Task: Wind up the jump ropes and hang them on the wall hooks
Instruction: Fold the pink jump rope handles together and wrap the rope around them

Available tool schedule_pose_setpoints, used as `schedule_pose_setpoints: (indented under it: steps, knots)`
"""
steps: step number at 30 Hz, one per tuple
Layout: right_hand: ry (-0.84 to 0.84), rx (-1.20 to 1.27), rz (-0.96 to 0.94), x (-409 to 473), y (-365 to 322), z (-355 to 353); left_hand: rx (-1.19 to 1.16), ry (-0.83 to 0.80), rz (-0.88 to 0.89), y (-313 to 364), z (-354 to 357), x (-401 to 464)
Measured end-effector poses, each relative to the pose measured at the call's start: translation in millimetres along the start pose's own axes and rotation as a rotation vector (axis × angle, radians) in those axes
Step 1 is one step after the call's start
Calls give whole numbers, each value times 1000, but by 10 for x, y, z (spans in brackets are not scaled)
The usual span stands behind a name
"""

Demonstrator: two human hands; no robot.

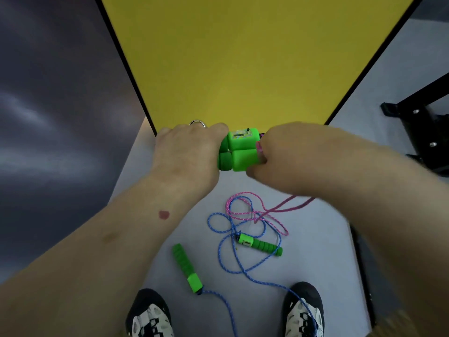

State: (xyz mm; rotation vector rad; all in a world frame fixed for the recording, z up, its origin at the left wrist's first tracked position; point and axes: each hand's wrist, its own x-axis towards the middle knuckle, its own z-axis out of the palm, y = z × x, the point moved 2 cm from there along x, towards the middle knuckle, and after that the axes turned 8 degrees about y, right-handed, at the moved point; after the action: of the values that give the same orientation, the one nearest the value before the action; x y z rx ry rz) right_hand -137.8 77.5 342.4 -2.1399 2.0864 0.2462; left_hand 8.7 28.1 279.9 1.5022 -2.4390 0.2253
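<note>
**Pink rope's handles in both hands**

My left hand [187, 152] grips the two bright green plastic handles [239, 150]; my right hand [289, 156] pinches the pink braided rope [245, 210] trailing to the floor [315, 251], tangled with the blue braided rope [233, 266] there.

two handles [239, 149] sit side by side between the left hand [188, 152] and right hand [289, 156]. below them, two ropes [243, 220] lie tangled on the floor [315, 263], ahead of the shoes [150, 314].

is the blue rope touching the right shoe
Touching. The head view shows the blue rope running from the floor up over the top of the right shoe, lying across its toe and laces.
</note>
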Motion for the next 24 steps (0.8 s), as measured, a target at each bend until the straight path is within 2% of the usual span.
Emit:
schedule_pose_setpoints:
  steps: [5,8,11,12,14,16,19,21,24]
  knots:
    - [-163,216,76,14,267,-255,29,-2,-24,-68,-35,15]
    - [-250,46,89,5,437,-159,25,16,-46,-94,-68,28]
    - [-215,-81,107,48,494,46,22,32,-28,-56,-88,33]
    - [-181,13,126,88,489,122,21,35,-22,-46,-94,38]
    - [-104,428,118,155,453,272,15,43,-7,-33,-101,44]
    - [-51,830,32,195,397,404,12,52,19,-23,-108,44]
    - [-93,1321,12,184,299,514,-12,52,58,-23,-103,46]
    - [-12,1422,66,194,241,568,-32,45,78,-13,-102,49]
    - [234,1344,133,174,142,616,-38,39,73,14,-106,44]
